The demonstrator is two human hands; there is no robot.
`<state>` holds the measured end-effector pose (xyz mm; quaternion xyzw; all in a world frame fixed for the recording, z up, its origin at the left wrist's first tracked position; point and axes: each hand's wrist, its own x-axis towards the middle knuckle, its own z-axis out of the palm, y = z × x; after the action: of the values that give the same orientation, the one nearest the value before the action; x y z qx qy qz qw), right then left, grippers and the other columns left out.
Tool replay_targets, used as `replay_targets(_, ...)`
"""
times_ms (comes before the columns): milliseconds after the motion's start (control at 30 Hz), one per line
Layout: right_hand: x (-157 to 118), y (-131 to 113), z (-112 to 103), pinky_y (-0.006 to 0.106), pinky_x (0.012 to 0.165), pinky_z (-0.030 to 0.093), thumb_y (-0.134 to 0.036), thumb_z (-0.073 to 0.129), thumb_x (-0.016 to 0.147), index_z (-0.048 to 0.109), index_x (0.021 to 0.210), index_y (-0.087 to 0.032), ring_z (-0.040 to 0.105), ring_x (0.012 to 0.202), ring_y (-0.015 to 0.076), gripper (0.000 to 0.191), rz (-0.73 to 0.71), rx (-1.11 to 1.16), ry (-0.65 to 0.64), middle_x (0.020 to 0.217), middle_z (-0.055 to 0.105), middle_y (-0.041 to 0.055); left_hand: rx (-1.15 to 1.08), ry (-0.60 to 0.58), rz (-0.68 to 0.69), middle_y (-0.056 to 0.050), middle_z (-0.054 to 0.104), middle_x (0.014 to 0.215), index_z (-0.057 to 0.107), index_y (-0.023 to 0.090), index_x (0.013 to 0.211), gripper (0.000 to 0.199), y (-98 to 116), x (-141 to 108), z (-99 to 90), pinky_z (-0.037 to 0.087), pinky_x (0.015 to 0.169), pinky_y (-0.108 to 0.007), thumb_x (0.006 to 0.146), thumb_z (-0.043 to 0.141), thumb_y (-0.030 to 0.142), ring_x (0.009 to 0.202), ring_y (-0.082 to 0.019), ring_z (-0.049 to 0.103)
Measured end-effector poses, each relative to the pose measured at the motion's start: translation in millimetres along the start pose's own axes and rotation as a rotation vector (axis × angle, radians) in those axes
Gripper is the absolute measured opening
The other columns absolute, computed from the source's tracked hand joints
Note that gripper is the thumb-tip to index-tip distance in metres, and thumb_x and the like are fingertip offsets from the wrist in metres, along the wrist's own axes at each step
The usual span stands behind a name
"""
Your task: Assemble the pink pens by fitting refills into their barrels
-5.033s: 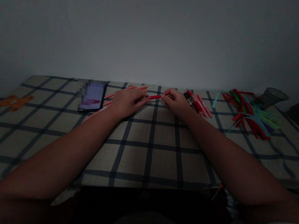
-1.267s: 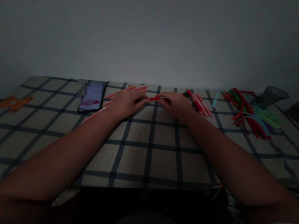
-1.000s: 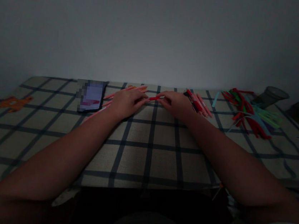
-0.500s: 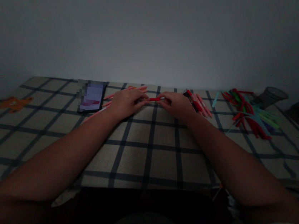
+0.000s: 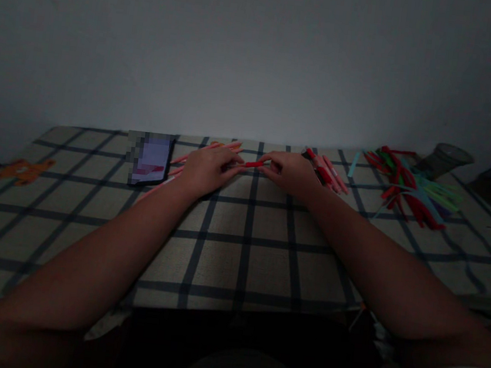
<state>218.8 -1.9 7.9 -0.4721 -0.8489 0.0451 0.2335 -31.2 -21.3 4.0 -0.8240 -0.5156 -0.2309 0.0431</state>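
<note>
Between the fingertips of both hands, a short red strip (image 5: pixel 254 164) is stretched level just above the checked cloth. My left hand (image 5: pixel 212 166) pinches its left end between thumb and fingers. Its right end sits in the pinch of my right hand (image 5: pixel 289 172). Whether the strip is paper, plastic or fuzzy wire cannot be told in this dim light. Several long pink sticks (image 5: pixel 179 160) lie behind and under my left hand and wrist. Beside my right hand rests a bunch of red and pink sticks (image 5: pixel 330 173), partly covered by the hand.
A phone (image 5: pixel 153 161) with a lit, partly pixelated screen lies left of my left hand. An orange cut-out shape (image 5: pixel 24 171) is at far left. On the right are a heap of coloured strips (image 5: pixel 419 198) and a tilted glass (image 5: pixel 445 161). A wall (image 5: pixel 259 61) stands behind the table.
Almost nothing differs. Both hands keep their pinch on the red strip, which has tilted very slightly.
</note>
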Motion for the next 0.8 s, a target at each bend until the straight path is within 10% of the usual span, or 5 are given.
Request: replay_targets(800, 2.0, 5.0, 1.8, 0.034, 0.076, 0.038, -0.047, 0.049, 0.111, 0.081, 0.11, -0.021, 0.067, 0.098, 0.025, 0.041, 0.022, 0.017, -0.019, 0.11, 0.082, 0.0107, -0.004, 0.01, -0.01, -0.005, 0.082, 0.133, 0.085, 0.031, 0.121, 0.026, 4.2, -0.7, -2.2, 0.056, 0.108, -0.038, 0.105, 0.068, 0.044, 0.123, -0.027, 0.076)
